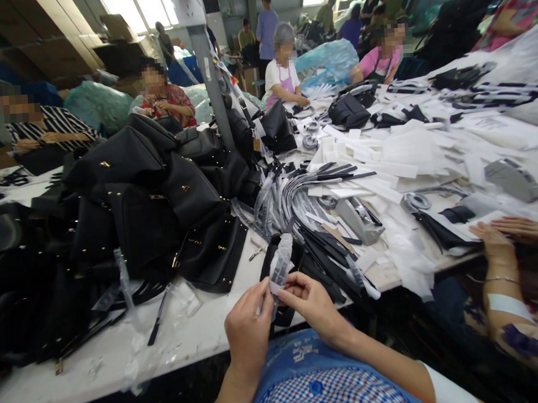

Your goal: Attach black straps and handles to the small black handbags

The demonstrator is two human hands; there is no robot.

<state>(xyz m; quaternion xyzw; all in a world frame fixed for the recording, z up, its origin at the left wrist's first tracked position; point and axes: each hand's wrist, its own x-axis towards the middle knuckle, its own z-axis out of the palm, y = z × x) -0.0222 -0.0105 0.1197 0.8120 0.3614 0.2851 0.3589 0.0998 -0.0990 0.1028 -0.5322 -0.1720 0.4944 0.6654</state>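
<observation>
My left hand (249,332) and my right hand (313,303) meet in front of my lap at the table's near edge. Both pinch the bottom end of a narrow clear plastic sleeve (280,265), which stands up between them. Something black hangs under the sleeve between my hands; I cannot make out what it is. Just beyond lies a fan of black straps, some in clear wrapping (297,209). A heap of black handbags (149,204) fills the table to the left.
A grey tape dispenser (357,218) sits right of the straps. White paper pieces (399,155) cover the white table (191,342). A co-worker's hands (511,237) rest at the right. Several people work at the far side. A grey post (209,77) rises behind the bags.
</observation>
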